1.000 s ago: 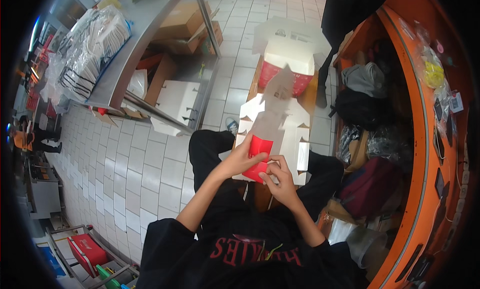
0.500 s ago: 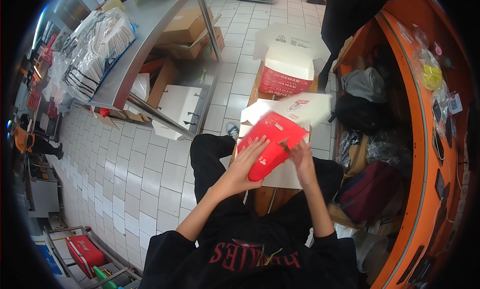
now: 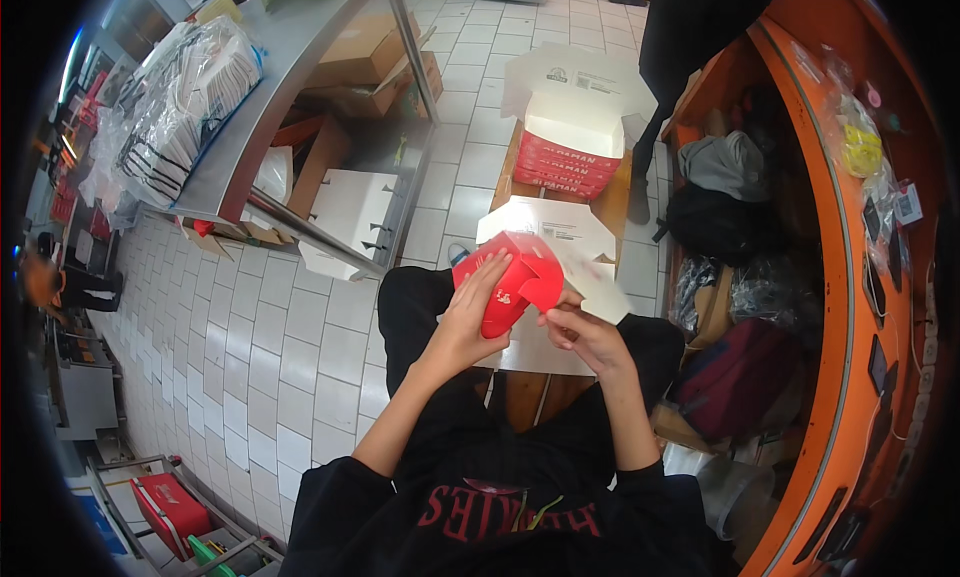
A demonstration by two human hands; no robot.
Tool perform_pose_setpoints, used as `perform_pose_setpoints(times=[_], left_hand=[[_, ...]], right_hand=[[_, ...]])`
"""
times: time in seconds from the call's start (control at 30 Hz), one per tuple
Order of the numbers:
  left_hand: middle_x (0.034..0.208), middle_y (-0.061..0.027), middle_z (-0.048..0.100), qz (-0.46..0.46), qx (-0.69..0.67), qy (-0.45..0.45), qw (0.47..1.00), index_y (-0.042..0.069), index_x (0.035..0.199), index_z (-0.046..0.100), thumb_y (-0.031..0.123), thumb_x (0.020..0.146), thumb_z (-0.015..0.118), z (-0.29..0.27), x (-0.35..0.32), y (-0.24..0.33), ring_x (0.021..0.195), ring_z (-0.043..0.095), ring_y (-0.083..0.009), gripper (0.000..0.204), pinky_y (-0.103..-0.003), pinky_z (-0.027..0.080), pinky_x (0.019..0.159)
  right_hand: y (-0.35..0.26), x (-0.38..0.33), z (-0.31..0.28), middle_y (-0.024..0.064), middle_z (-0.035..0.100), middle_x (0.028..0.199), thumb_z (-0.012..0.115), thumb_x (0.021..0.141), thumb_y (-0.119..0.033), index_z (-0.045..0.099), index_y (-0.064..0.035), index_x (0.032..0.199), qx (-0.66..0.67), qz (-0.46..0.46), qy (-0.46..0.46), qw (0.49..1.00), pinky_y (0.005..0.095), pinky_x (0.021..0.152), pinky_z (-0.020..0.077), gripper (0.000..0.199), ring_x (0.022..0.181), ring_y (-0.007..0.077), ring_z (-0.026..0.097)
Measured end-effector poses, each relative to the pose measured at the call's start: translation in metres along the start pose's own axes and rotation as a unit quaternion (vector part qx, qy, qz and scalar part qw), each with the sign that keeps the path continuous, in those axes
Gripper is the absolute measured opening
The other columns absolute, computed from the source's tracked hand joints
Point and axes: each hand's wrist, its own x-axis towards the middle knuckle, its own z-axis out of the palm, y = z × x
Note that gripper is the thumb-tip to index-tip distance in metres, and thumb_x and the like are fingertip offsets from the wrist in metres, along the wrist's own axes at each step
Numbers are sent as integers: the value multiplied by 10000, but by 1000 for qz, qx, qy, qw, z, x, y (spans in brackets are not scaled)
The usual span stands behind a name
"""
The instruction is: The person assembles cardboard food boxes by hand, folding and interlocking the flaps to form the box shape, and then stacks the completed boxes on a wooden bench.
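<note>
I hold a partly folded red cardboard box (image 3: 490, 260) above my lap, tilted, with its red side panels bent up. My left hand (image 3: 464, 322) is spread along its near left side, fingers and thumb closed round it. At the box's right end my right hand (image 3: 588, 339) has its fingers curled and pinched at the edge of a rounded red flap (image 3: 540, 280). Beneath the box, flat white cardboard (image 3: 548, 220) lies on a wooden bench between my knees. Farther along the bench stands a stack of red boxes (image 3: 565, 165), the top one with its white lid open.
To the left is a steel table (image 3: 305, 52) with plastic-wrapped white cardboard (image 3: 185, 107) on top and brown cartons (image 3: 360, 52) below. An orange cabinet (image 3: 785, 107) with bags (image 3: 740, 382) runs along the right. A person's dark-clothed leg (image 3: 668, 57) is beside the bench's far end.
The red box has shifted left and turned, its panels folded closer together. The white flap that was raised and blurred behind it is now down. My right hand has moved left and lower with the flap.
</note>
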Motion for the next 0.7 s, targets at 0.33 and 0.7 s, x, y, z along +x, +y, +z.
perform_pose_setpoints(times=[0.33,0.7], left_hand=[[1351,-125,312,27,77,16,996,79,1321,279,35,559,665,-8,-1,-3,1262,274,-304,856,-442,242,1016],[1349,-143,311,6,19,39,999,60,1321,272,38,555,650,9,-3,-3,1254,285,-316,855,-414,243,1020]], right_hand=[[2,9,-8,59,565,832,578,802,-73,508,-35,1047,87,-55,-9,995,254,539,374,258,571,118,457],[3,14,-4,54,551,737,623,756,-32,514,-28,995,15,3,29,999,215,456,354,263,569,123,498]])
